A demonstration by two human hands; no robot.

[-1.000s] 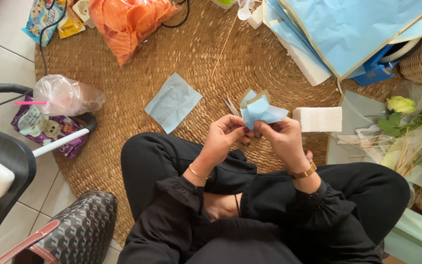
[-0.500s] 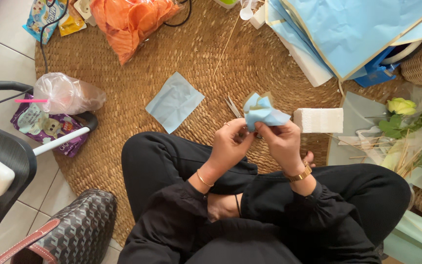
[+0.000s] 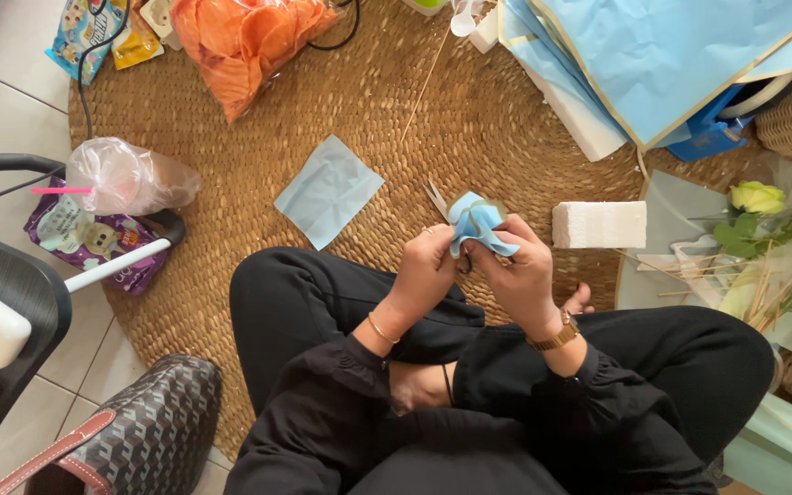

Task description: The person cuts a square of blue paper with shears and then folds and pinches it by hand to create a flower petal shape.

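Paper (image 3: pixel 475 223), blue and thin, looks light, soft and easy to tear. Left hand (image 3: pixel 431 268) and right hand (image 3: pixel 517 272) both pinch its folded bottom, the best place to hold.

1. The crumpled light-blue tissue paper piece (image 3: pixel 477 225) is gathered tighter and smaller than a second ago.
2. The left hand (image 3: pixel 425 272) has closed in against the right hand (image 3: pixel 520 272), fingers pinching its base.

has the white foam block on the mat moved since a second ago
No. The white foam block lies at the same spot on the woven mat, right of the hands.
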